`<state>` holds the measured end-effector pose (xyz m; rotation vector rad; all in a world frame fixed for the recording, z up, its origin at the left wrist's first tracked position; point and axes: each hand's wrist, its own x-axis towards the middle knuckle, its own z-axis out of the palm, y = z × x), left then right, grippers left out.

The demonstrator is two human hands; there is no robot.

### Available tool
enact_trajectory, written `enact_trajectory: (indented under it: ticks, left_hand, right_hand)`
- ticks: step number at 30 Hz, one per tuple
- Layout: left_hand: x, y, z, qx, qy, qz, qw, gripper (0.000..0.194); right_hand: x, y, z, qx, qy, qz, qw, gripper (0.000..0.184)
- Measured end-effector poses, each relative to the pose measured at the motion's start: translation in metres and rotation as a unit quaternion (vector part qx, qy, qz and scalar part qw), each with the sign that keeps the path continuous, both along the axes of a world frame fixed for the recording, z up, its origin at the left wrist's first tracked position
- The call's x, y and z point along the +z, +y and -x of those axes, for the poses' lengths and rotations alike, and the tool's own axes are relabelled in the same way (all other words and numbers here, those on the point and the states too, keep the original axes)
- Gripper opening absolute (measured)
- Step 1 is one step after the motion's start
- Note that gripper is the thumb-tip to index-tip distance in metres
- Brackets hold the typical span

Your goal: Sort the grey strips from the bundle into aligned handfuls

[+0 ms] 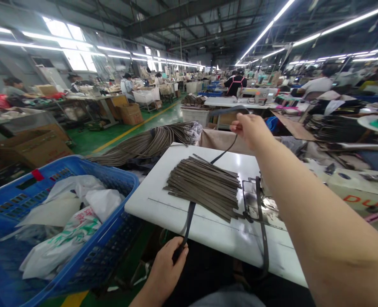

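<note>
A pile of short grey-brown strips (204, 184) lies on the white sewing-machine table (163, 217). Beneath the pile runs a dark strap (190, 215), coming out at its near and far sides. My left hand (169, 264), below the table's front edge, is closed on the near end of this strap. Raised beyond the table, my right hand (249, 128) pinches the far part, and a loose length trails off to the left of the fingers. Another dark strap (263, 230) hangs over the front edge, right of the pile, beside the machine's metal plate (265, 202).
At the left stands a blue plastic basket (112, 170) with white plastic bags (70, 221) in it. A bundle of long brown strips (144, 143) lies behind the table. The sewing machine (351, 183) is at the right. Several people work at tables farther back.
</note>
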<state>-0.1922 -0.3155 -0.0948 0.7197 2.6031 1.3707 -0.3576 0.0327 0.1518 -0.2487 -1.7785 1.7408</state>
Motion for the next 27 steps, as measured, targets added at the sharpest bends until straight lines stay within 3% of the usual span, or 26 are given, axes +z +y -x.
enact_trajectory:
  ticks: [2, 4, 7, 11, 14, 17, 20, 23, 27]
  left_hand:
    - [-0.005, -0.006, 0.004, 0.003, -0.037, -0.006, 0.999, 0.020]
    - [-0.011, -0.013, 0.010, 0.008, -0.074, -0.005, 0.997, 0.020]
    - [-0.022, -0.025, 0.020, 0.016, -0.118, 0.011, 0.993, 0.017]
    - [-0.037, -0.037, 0.030, 0.029, -0.102, 0.049, 0.993, 0.019]
    - [-0.044, -0.044, 0.037, 0.052, -0.031, 0.063, 0.996, 0.021]
    - [-0.046, -0.053, 0.047, 0.116, 0.056, 0.055, 0.990, 0.024]
    - [-0.045, -0.065, 0.059, 0.186, 0.117, 0.087, 0.972, 0.022]
    - [-0.043, -0.073, 0.064, 0.225, 0.116, 0.104, 0.962, 0.024]
    - [-0.040, -0.065, 0.057, 0.237, 0.081, 0.048, 0.967, 0.026]
  right_hand:
    - [-0.025, -0.006, -0.007, 0.006, -0.068, -0.030, 0.997, 0.015]
    - [-0.056, -0.021, -0.021, 0.034, -0.126, -0.119, 0.984, 0.015]
    - [-0.099, -0.040, -0.045, 0.058, -0.180, -0.185, 0.965, 0.013]
    - [-0.137, -0.048, -0.072, 0.062, -0.217, -0.272, 0.935, 0.008]
    - [-0.154, -0.051, -0.089, 0.046, -0.190, -0.413, 0.890, 0.026]
    - [-0.166, -0.056, -0.100, 0.001, -0.149, -0.572, 0.807, 0.054]
    - [-0.175, -0.062, -0.105, -0.023, -0.159, -0.632, 0.758, 0.068]
    - [-0.182, -0.070, -0.108, -0.019, -0.187, -0.665, 0.723, 0.065]
    - [-0.187, -0.078, -0.112, -0.012, -0.221, -0.681, 0.698, 0.049]
